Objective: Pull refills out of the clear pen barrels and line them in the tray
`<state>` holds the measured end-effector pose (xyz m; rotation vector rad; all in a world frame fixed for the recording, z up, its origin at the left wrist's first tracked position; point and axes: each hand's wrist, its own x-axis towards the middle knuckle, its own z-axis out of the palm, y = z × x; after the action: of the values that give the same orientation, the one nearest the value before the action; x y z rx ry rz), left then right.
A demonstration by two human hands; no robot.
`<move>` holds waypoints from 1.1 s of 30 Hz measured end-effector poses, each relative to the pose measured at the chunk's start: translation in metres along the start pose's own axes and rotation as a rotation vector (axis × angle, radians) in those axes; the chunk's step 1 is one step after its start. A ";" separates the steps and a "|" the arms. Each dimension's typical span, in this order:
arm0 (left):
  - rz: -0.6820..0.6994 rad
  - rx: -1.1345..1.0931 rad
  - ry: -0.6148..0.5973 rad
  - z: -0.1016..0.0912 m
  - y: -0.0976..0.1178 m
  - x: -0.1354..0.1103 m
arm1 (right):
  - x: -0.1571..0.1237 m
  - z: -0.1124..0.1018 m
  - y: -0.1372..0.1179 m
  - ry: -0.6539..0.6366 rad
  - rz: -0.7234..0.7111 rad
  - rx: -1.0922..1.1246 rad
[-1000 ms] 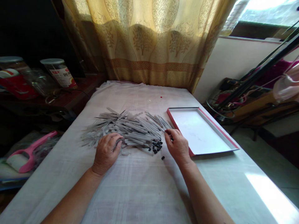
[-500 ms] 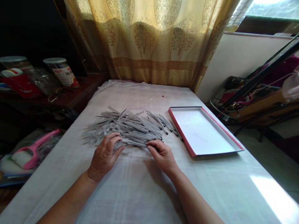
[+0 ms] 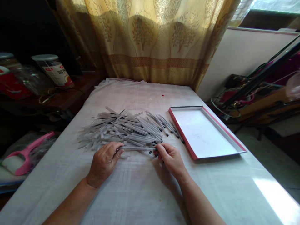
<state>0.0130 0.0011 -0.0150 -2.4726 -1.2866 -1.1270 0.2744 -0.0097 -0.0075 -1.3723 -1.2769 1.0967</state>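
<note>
Between the side edges of the table [image 3: 131,193], a translucent tube [image 3: 140,148] is pinched at both ends by left hand [image 3: 104,161] and right hand [image 3: 172,157], nearly closed; through slackened grip, it could be dropped.

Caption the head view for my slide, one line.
Left hand and right hand hold a slender translucent tube between them, near a heap of similar tubes, shallow red-sided tray at right.

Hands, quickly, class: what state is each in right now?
Left hand: closed, holding one end of a translucent tube.
Right hand: closed at the translucent tube's other end.
</note>
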 end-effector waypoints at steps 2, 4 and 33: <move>-0.004 0.010 -0.005 0.000 0.000 -0.001 | 0.000 0.001 0.001 0.009 -0.012 -0.042; -0.006 0.016 -0.009 0.000 0.000 -0.001 | -0.001 0.002 0.001 0.010 -0.020 -0.072; -0.665 -0.558 -0.187 -0.001 0.001 -0.003 | -0.005 0.011 0.002 0.079 -0.063 0.067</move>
<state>0.0118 -0.0024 -0.0160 -2.6245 -2.2189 -1.6022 0.2636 -0.0143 -0.0111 -1.3042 -1.2078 1.0242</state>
